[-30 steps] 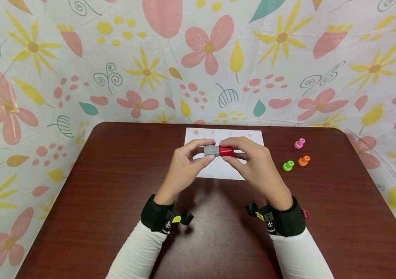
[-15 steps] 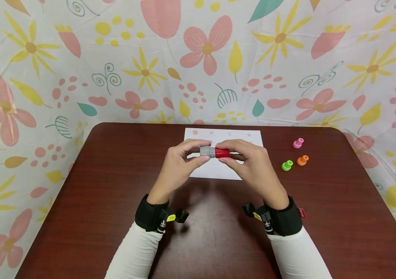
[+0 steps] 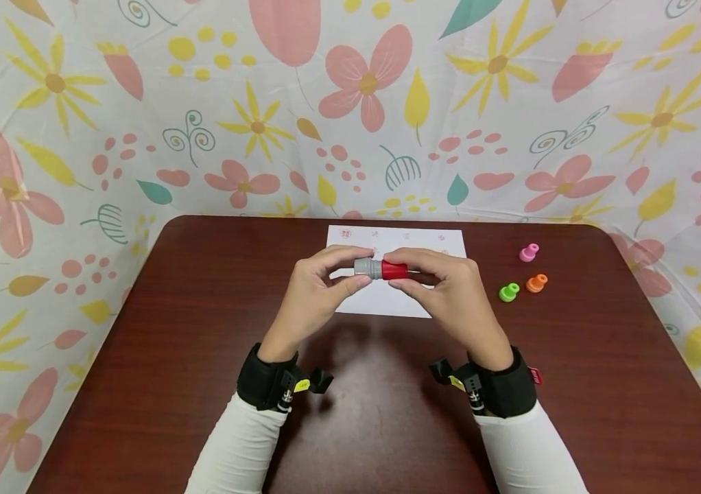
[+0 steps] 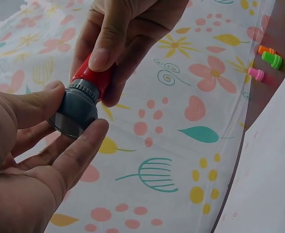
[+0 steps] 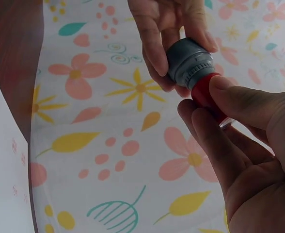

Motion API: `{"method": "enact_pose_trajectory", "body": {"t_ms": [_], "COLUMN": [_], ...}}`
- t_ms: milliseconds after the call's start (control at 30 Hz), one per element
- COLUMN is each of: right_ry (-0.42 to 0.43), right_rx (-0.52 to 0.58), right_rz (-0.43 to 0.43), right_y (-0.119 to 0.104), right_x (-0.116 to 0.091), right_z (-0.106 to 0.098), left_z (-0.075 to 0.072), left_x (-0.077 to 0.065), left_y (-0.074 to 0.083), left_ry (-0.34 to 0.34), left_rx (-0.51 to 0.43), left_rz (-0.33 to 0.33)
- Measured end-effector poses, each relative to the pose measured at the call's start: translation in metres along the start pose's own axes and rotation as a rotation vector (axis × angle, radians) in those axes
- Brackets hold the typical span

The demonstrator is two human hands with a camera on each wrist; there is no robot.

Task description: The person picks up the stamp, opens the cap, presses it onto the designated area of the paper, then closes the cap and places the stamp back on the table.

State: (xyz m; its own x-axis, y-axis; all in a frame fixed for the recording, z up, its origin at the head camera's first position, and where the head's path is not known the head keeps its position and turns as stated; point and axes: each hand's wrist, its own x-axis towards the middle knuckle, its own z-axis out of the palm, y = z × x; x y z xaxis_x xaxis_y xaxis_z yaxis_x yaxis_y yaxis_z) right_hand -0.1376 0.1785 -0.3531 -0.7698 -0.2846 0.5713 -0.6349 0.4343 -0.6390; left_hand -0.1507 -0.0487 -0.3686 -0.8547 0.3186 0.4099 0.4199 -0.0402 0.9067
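A small stamp with a red body (image 3: 394, 269) and a grey cap (image 3: 365, 268) is held level between both hands, over a white sheet of paper (image 3: 387, 302). My left hand (image 3: 313, 291) pinches the grey end between thumb and fingers. On the red end, my right hand (image 3: 449, 291) has its thumb below and fingers above. In the left wrist view a ribbed grey collar (image 4: 86, 87) shows where the two parts meet. The right wrist view shows the red body (image 5: 208, 97) up against that collar.
Three small stamps stand right of the paper: pink (image 3: 529, 252), orange (image 3: 537, 283) and green (image 3: 509, 292). Small red prints (image 3: 346, 234) run along the paper's far edge. A flower-patterned cloth (image 3: 252, 171) hangs behind the brown table (image 3: 215, 295).
Both hands and the stamp have shifted slightly left in the head view since one second ago, the left hand more. Between half a second ago and now they barely move.
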Motion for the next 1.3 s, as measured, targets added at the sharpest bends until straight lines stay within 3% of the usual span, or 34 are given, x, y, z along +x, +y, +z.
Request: {"method": "enact_pose_trajectory", "body": {"t_ms": [300,567,700,933,1067,1300], "right_ry": [0.014,0.155,0.124,0.036,-0.007,-0.080], "right_rx": [-0.010,-0.104,-0.153,-0.256,-0.252,-0.237], "right_rz": [-0.001,0.081,0.075,-0.006,-0.022,0.021], "right_y": [0.000,0.004,0.008,0.018,0.024,0.039], "right_x": [0.000,-0.004,-0.003,0.002,0.006,0.011], "right_z": [-0.002,-0.026,-0.024,-0.002,0.013,0.036], "left_z": [-0.001,-0.035,-0.042,-0.041,-0.041,-0.045], "left_x": [0.001,-0.004,-0.005,-0.005,-0.003,-0.005], "left_y": [0.000,0.006,0.009,0.011,0.011,0.011], "left_ry": [0.005,0.156,0.155,0.206,0.217,0.249], "left_rx": [-0.013,0.038,0.070,0.073,0.089,0.123], "left_rz": [0.011,0.098,0.104,0.126,0.120,0.105]}}
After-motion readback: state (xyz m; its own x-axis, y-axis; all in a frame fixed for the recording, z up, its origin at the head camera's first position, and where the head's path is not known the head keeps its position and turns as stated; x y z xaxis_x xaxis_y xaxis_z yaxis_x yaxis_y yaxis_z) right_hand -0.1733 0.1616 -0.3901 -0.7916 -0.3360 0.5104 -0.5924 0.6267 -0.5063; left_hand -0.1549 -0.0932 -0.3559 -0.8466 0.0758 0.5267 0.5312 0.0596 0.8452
